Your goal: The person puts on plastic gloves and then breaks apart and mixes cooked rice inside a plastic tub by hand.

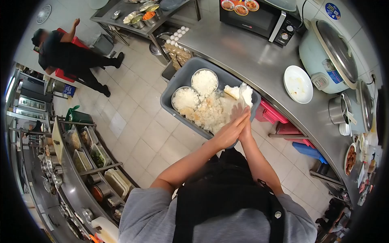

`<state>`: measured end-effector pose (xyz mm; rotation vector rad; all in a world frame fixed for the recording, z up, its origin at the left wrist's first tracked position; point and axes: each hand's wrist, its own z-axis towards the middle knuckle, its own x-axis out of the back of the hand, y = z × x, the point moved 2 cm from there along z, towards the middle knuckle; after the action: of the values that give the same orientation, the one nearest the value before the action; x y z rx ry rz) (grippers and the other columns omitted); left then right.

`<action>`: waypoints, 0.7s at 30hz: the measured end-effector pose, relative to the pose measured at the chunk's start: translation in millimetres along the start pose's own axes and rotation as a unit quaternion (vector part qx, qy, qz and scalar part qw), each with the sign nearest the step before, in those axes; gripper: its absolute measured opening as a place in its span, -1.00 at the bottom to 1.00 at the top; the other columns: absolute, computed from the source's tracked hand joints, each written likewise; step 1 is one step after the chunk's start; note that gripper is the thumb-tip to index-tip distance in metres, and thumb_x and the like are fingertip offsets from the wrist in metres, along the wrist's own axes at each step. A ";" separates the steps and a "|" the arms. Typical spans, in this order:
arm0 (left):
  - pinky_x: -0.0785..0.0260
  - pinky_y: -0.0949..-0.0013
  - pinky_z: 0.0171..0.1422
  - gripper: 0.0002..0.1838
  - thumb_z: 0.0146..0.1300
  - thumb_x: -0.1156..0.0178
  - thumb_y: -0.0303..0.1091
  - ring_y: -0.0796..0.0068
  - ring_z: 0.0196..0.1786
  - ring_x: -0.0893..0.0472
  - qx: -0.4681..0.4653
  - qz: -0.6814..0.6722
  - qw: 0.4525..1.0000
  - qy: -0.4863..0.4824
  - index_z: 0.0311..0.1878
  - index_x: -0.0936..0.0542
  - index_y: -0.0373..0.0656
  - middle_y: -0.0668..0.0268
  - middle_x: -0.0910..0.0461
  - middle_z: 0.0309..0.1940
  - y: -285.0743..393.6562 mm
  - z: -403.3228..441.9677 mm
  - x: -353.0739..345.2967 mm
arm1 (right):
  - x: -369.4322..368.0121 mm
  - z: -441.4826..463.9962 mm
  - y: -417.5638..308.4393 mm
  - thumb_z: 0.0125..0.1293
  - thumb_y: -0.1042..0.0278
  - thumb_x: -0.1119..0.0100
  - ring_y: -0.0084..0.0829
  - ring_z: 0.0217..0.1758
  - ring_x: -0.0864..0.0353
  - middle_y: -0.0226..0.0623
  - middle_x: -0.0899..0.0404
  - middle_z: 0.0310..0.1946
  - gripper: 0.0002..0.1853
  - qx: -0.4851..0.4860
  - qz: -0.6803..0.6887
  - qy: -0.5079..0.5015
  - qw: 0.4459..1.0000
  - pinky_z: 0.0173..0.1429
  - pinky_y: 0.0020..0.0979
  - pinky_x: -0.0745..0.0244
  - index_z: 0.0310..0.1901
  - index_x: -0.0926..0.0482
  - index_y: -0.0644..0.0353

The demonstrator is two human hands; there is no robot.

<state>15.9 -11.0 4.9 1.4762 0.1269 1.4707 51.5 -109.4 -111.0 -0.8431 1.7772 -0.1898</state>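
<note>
Pressed hands at the tub's near right corner: spill and tipping risk

The left hand (227, 134) and right hand (246, 133) meet roughly palm to palm, fingers straight, over the near right corner of the grey tub (223, 75). Can't tell whether anything is pinched between them. The loose rice (208, 111) lies heaped inside the tub, mostly left of the hands, beside two round bowls: far bowl (217, 83), near bowl (172, 99), both filled with rice. A white clump (231, 91) and what looks like clear plastic (245, 95) sit at the right end, just beyond the fingers.

Likely failures: grains clinging to the palms drop outside, since the hands are close to the rim. Plastic could snag on the fingers and drag rice over the edge. Leaning hard on this end might tip the tub; its support is hidden, so stability is unknown. A knock leftward could tilt the near bowl and dump its rice into the heap. Bare skin also risks contaminating the food.
</note>
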 end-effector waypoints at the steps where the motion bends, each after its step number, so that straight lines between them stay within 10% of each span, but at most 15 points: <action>1: -0.35 0.23 0.25 -0.32 0.06 0.04 -0.63 0.03 0.28 -0.35 -0.002 0.001 1.000 -0.013 0.35 -0.17 -0.41 0.14 0.04 0.47 5.9 4.4 3.5 | -3.9 1.1 -7.3 0.33 -0.31 0.12 -0.35 0.54 0.16 -0.29 0.16 0.49 -0.14 0.072 -0.089 0.039 0.993 0.51 -0.23 0.21 0.47 0.12 0.02; 6: -0.49 0.19 0.00 -0.42 0.07 0.07 -0.67 0.04 0.08 -0.50 -0.017 0.031 0.999 -0.016 0.26 -0.29 -0.37 0.36 -0.06 0.45 -1.3 12.0 15.1 | 13.6 79.3 -9.2 0.40 -0.28 0.25 -0.19 0.42 -0.08 -0.22 -0.07 0.40 -0.18 0.149 -0.274 0.036 0.950 0.43 -0.45 0.00 0.45 0.07 0.21; 12: -0.48 0.13 -0.13 -0.62 0.17 0.05 -0.59 0.05 -0.13 -0.57 0.035 -0.054 0.997 -0.032 0.09 -0.40 -0.30 0.24 -0.17 0.38 10.3 12.6 -6.9 | -10.3 51.4 -21.3 0.13 -0.65 0.33 -0.05 0.54 0.22 -0.21 0.21 0.51 0.07 0.031 -0.148 0.073 0.986 0.49 0.06 0.27 0.49 0.18 -0.02; 14: -0.42 0.05 -0.07 -0.62 0.25 0.00 -0.52 -0.06 -0.11 -0.54 0.183 -0.071 0.959 0.202 0.16 -0.42 -0.13 -0.02 -0.39 0.06 7.6 6.7 -8.4 | -28.0 37.6 -39.9 -0.17 -0.85 0.35 0.31 0.48 0.33 -0.19 0.42 0.52 0.21 -0.036 -0.073 -0.001 0.997 0.36 0.36 0.29 0.49 0.23 -0.31; 21: -0.40 0.07 -0.17 -0.89 0.21 -0.05 -0.46 0.02 -0.17 -0.53 0.164 -0.021 0.973 0.159 -0.19 -0.45 -0.15 0.12 -0.45 -0.23 -18.8 3.0 -30.8 | -41.1 48.7 -41.8 -0.05 -0.78 0.33 0.23 0.50 0.29 -0.41 0.38 0.53 0.13 -0.048 -0.057 -0.007 0.997 0.36 0.38 0.27 0.48 0.33 -0.34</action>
<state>20.9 -24.3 -28.4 1.4693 0.6183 1.7016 119.0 -101.2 -76.6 -1.0136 1.7371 -0.1733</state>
